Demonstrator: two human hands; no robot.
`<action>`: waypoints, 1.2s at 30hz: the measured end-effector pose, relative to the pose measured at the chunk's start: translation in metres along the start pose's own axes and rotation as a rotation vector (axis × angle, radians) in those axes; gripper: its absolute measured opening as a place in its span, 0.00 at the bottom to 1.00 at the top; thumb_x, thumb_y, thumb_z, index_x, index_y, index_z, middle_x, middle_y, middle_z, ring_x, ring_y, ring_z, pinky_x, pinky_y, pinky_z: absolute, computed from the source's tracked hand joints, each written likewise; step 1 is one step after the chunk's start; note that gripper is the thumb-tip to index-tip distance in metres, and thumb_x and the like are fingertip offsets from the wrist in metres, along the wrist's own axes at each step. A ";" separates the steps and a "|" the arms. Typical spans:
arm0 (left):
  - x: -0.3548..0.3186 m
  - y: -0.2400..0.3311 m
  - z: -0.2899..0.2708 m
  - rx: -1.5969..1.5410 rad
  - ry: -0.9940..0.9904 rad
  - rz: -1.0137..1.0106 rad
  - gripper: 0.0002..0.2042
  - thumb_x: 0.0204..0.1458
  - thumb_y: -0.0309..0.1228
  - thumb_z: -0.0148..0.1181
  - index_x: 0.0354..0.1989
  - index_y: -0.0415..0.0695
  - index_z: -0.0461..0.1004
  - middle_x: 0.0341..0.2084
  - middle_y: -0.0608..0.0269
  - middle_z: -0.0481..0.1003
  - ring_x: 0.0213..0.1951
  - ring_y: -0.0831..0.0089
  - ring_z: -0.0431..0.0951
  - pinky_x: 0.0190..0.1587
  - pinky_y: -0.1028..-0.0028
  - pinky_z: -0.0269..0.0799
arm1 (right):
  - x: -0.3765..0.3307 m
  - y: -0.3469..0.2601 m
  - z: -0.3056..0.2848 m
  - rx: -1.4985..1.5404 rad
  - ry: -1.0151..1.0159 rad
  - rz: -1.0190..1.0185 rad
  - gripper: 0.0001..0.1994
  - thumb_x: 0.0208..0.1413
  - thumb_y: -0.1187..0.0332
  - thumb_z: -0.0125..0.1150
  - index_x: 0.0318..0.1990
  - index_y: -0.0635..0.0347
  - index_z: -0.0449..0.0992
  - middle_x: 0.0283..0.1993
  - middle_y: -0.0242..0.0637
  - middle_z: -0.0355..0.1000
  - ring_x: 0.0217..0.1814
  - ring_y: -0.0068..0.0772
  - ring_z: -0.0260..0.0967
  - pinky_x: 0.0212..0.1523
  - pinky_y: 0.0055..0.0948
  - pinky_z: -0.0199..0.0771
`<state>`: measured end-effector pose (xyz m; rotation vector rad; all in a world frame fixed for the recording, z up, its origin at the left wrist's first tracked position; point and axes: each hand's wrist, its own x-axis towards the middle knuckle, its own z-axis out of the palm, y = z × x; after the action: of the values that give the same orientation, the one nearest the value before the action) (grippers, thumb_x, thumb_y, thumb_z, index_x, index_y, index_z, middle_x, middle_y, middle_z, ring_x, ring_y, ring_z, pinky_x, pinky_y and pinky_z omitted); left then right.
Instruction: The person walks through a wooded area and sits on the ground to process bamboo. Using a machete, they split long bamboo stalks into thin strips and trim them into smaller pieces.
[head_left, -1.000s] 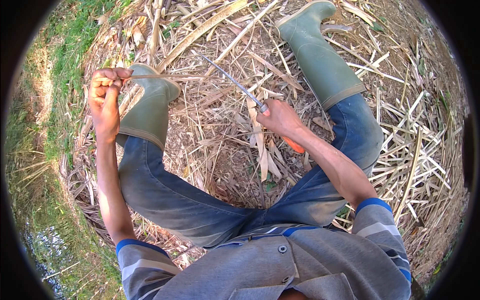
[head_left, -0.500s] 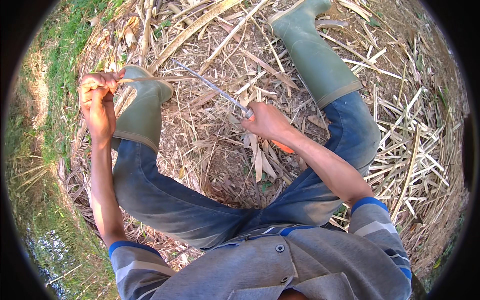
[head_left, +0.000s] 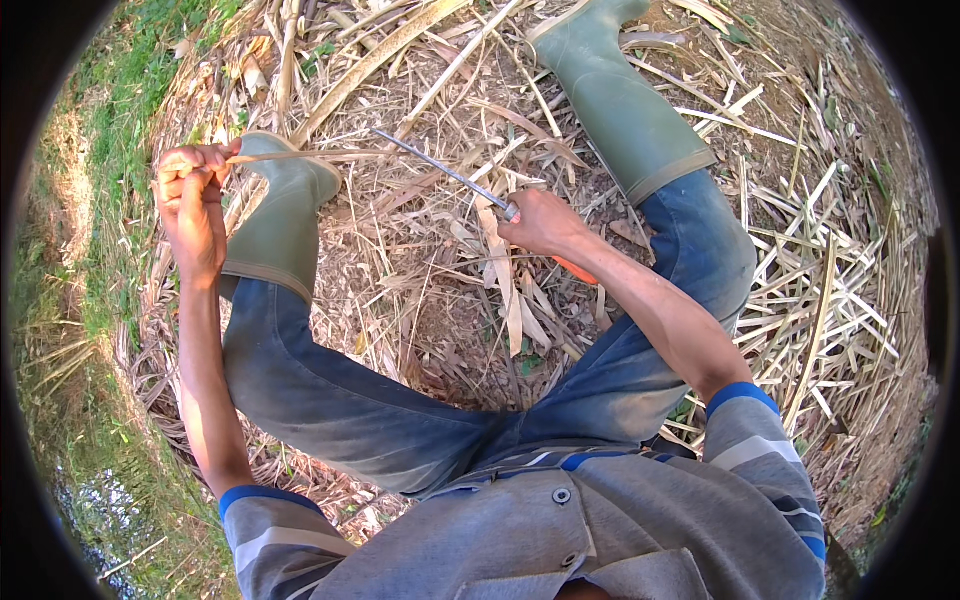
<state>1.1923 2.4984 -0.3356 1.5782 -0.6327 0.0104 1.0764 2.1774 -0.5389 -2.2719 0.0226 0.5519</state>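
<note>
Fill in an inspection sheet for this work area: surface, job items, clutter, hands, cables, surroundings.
Surface: earth ground, littered with dry plant scraps.
Job items: thin brown strip and a long thin-bladed tool; they cross in view, but whether they touch cannot be told.
Clutter: pale strips strewn thickly on the ground, right of the right leg.
Hands: left hand pinches one end of the strip; right hand grips the tool behind its blade.
Cables: nothing seen.
Surroundings: green grass toward the left edge; green boots planted apart.
</note>
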 end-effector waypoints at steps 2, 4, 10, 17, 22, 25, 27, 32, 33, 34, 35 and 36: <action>0.002 0.000 0.001 0.027 0.033 -0.034 0.07 0.54 0.16 0.44 0.37 0.41 0.65 0.31 0.58 0.70 0.39 0.68 0.73 0.57 0.55 0.65 | 0.009 0.009 0.001 -0.021 -0.103 0.097 0.19 0.40 0.59 0.58 0.34 0.68 0.77 0.33 0.55 0.74 0.37 0.49 0.75 0.42 0.40 0.73; 0.001 0.000 -0.003 -0.009 0.058 -0.037 0.06 0.54 0.17 0.46 0.38 0.40 0.66 0.33 0.56 0.73 0.41 0.65 0.75 0.54 0.62 0.69 | 0.011 0.017 -0.001 -0.038 -0.108 0.113 0.18 0.40 0.60 0.58 0.34 0.68 0.77 0.33 0.55 0.74 0.37 0.50 0.75 0.43 0.40 0.73; -0.001 0.021 -0.013 0.155 0.233 -0.113 0.08 0.56 0.20 0.51 0.44 0.40 0.66 0.38 0.55 0.74 0.44 0.68 0.75 0.48 0.73 0.72 | 0.011 0.009 -0.001 -0.080 -0.100 0.092 0.19 0.40 0.61 0.58 0.35 0.71 0.77 0.35 0.56 0.74 0.37 0.51 0.75 0.43 0.40 0.74; 0.007 0.019 0.003 0.195 0.082 -0.085 0.08 0.56 0.22 0.51 0.44 0.40 0.67 0.38 0.54 0.75 0.42 0.67 0.75 0.48 0.70 0.71 | -0.004 0.004 -0.003 -0.084 -0.061 0.020 0.17 0.42 0.63 0.57 0.36 0.69 0.77 0.34 0.56 0.74 0.38 0.50 0.75 0.43 0.39 0.73; 0.003 0.019 -0.009 0.206 0.130 -0.115 0.08 0.55 0.21 0.53 0.43 0.39 0.67 0.40 0.52 0.75 0.40 0.67 0.77 0.47 0.70 0.73 | 0.007 0.004 -0.004 -0.112 -0.093 0.083 0.16 0.43 0.63 0.58 0.35 0.69 0.77 0.34 0.56 0.74 0.38 0.49 0.75 0.43 0.40 0.74; 0.001 0.019 -0.006 0.259 0.183 -0.138 0.08 0.55 0.21 0.53 0.43 0.39 0.67 0.40 0.51 0.75 0.41 0.67 0.76 0.47 0.71 0.73 | 0.001 -0.001 -0.008 -0.123 -0.106 0.039 0.18 0.43 0.62 0.57 0.37 0.69 0.76 0.36 0.56 0.74 0.40 0.49 0.74 0.45 0.40 0.73; 0.003 0.016 -0.001 0.232 0.155 -0.113 0.08 0.55 0.23 0.53 0.43 0.40 0.67 0.41 0.52 0.75 0.42 0.66 0.76 0.48 0.70 0.72 | -0.007 -0.006 -0.005 -0.121 -0.092 -0.023 0.18 0.43 0.62 0.56 0.38 0.69 0.76 0.36 0.56 0.74 0.41 0.50 0.74 0.46 0.40 0.73; 0.005 0.019 -0.004 0.339 0.189 -0.123 0.09 0.56 0.24 0.53 0.45 0.40 0.67 0.41 0.52 0.75 0.43 0.66 0.76 0.49 0.69 0.71 | 0.004 0.005 -0.003 -0.224 -0.066 0.072 0.18 0.43 0.63 0.57 0.39 0.68 0.76 0.38 0.54 0.75 0.42 0.50 0.74 0.46 0.41 0.73; 0.005 0.021 -0.008 0.345 0.187 -0.102 0.09 0.56 0.24 0.53 0.45 0.40 0.67 0.41 0.52 0.75 0.42 0.67 0.76 0.49 0.70 0.72 | 0.008 0.003 -0.003 -0.212 -0.064 0.073 0.18 0.43 0.63 0.57 0.39 0.68 0.76 0.38 0.54 0.75 0.42 0.50 0.74 0.46 0.41 0.74; 0.001 0.028 -0.017 0.423 0.243 -0.072 0.10 0.56 0.24 0.53 0.45 0.40 0.67 0.42 0.51 0.75 0.42 0.68 0.77 0.46 0.71 0.73 | 0.005 -0.002 -0.001 -0.204 -0.077 0.078 0.18 0.43 0.63 0.57 0.39 0.68 0.76 0.38 0.54 0.75 0.42 0.49 0.74 0.45 0.41 0.74; 0.003 0.038 -0.015 0.475 0.330 -0.051 0.10 0.55 0.23 0.53 0.45 0.38 0.67 0.42 0.49 0.75 0.43 0.66 0.77 0.47 0.71 0.75 | 0.003 -0.002 -0.003 -0.195 -0.076 0.097 0.18 0.43 0.63 0.58 0.39 0.68 0.76 0.37 0.54 0.75 0.42 0.49 0.74 0.45 0.40 0.74; 0.001 0.047 -0.014 0.464 0.411 -0.005 0.10 0.55 0.23 0.53 0.45 0.36 0.67 0.42 0.48 0.74 0.45 0.64 0.76 0.48 0.70 0.75 | 0.004 0.003 -0.003 -0.180 -0.068 0.082 0.18 0.42 0.62 0.59 0.35 0.69 0.76 0.36 0.53 0.75 0.40 0.49 0.75 0.43 0.39 0.74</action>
<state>1.1798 2.5117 -0.2898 1.9484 -0.3113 0.4965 1.0805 2.1735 -0.5405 -2.4332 0.0332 0.6984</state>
